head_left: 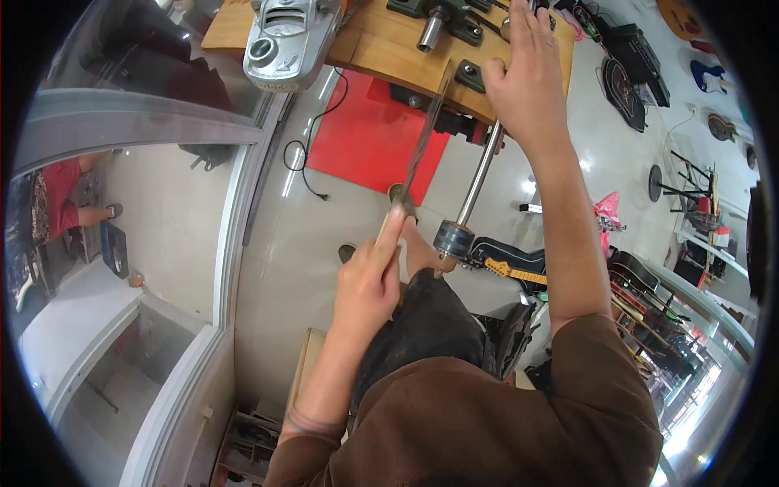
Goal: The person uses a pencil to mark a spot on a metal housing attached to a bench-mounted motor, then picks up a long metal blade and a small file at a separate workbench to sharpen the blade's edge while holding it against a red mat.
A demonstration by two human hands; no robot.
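My left hand (369, 280) is closed around the near end of a long, slim, greyish tool (423, 146). The tool slants up and away to the edge of the wooden bench. It looks like a file, but it is blurred. My right hand (531, 77) is stretched out over the bench's right side, thumb apart and fingers extended, beside green metal machine parts (469, 75). What its fingertips touch, I cannot tell. Below it, a shiny metal rod (480, 178) slopes down toward me, with a dark round weight (453, 239) at its near end.
The wooden bench (377, 65) carries a silver machine housing (292, 40) on the left and a green clamp-like part (434, 24). Under it lie a red mat (349, 134) and a black cable (304, 150). A glass door frame (235, 235) stands left; guitars (641, 276) are at right.
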